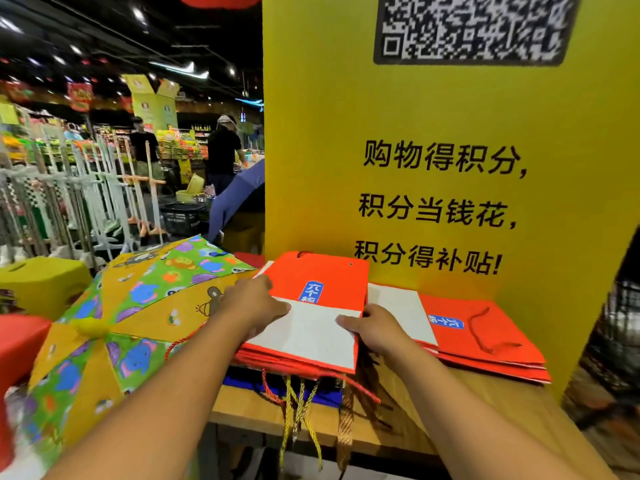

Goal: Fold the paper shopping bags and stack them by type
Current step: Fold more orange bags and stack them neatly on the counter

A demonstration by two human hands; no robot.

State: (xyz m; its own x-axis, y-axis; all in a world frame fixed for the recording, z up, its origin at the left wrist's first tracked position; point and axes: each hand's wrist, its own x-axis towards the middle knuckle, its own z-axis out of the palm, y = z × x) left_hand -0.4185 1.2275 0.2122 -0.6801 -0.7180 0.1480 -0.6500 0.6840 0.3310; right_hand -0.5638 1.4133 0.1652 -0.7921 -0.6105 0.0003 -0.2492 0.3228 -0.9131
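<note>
Hands lie flat on the top orange bag (318, 277) of a stack at the left end of the wooden table (242, 408). This bag is folded, and its white bottom flap (304, 336) is turned up and faces the camera. The left hand (254, 303) presses the flap's left edge with straight fingers, grasping nothing. The right hand (372, 329) rests on the flap's right edge, fingers stretched out, also grasping nothing. Under the stack lie blue bags (242, 382), and rope handles (298, 410) in yellow, red and brown hang over the table's front edge. A second stack of orange bags (485, 341) lies just beside the first, toward the right edge, its back against a tall yellow board (433, 116) with a blurred code square and black writing. An open umbrella (138, 306) with cartoon animals leans at the table's left edge, touching the left forearm. Shop shelves and two people stand far behind it.
</note>
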